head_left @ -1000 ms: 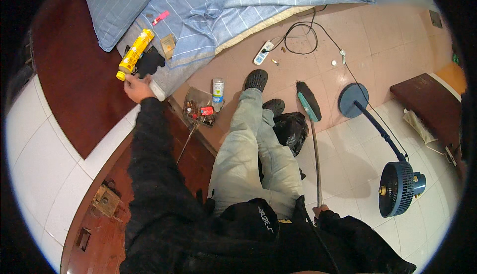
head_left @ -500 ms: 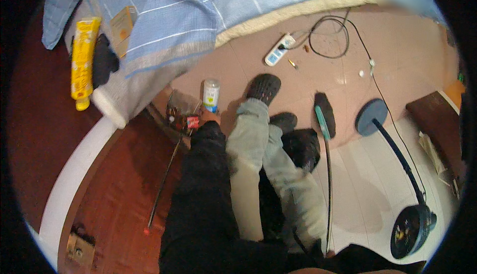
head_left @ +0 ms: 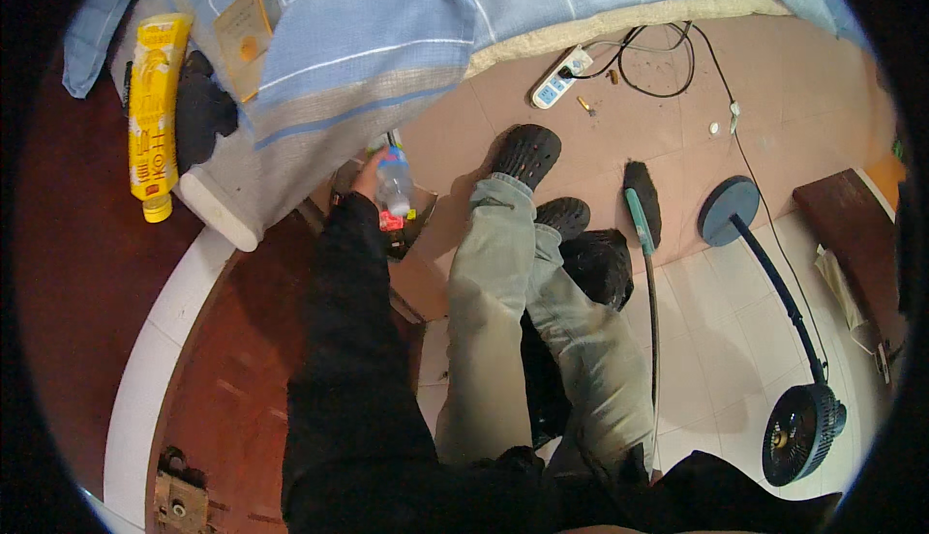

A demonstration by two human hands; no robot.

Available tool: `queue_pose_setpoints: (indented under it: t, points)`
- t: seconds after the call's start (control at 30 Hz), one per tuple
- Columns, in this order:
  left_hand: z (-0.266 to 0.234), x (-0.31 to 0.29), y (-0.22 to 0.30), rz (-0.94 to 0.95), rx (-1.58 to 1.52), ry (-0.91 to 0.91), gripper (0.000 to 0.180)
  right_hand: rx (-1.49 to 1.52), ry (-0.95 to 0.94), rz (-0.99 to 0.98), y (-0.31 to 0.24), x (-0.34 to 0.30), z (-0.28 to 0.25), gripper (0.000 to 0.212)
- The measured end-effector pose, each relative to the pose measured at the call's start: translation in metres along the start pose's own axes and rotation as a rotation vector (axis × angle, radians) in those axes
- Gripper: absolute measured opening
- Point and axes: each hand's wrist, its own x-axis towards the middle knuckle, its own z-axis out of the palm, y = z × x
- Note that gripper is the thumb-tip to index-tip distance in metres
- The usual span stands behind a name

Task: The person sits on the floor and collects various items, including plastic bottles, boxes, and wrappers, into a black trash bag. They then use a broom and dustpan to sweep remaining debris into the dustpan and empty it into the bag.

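My left hand (head_left: 368,180) is closed round a clear plastic bottle (head_left: 395,186) with a blue label. The bottle's narrow, pale end points toward me. Just below it is a brown open container (head_left: 420,229) with a red packet (head_left: 390,222) and dark bits in it; my arm covers part of it. At the lower right, a sliver of my right hand (head_left: 656,476) shows at the upper end of a long-handled broom (head_left: 636,220). Its fingers are mostly hidden. The broom's dark bristles rest on the floor beside my feet.
Ahead is a bed edge (head_left: 619,21) with a blue blanket. A yellow tube-shaped pack (head_left: 155,113) lies left of it. On the floor are a power strip (head_left: 561,79) with cables and a black bag (head_left: 598,268). A fan (head_left: 798,432) stands at right.
My left hand has moved left and lifted the bottle, which has turned over. The view has shifted slightly. The broom stays beside my feet.
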Motion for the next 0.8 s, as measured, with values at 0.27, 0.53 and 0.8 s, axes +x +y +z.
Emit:
queue_pose_setpoints:
  t: [0.27, 0.53, 0.8]
  points:
    - [-0.018, -0.017, 0.052, -0.131, -0.606, -0.006, 0.049, 0.049, 0.031, -0.006, 0.0, -0.014, 0.016, 0.044]
    - [-0.015, -0.032, 0.064, 0.063, -0.631, 0.135, 0.052, 0.106, 0.061, -0.021, -0.005, -0.017, 0.035, 0.046]
    - [0.012, -0.046, 0.076, 0.134, -0.447, 0.255, 0.054, 0.163, 0.108, -0.058, -0.017, -0.015, 0.073, 0.049]
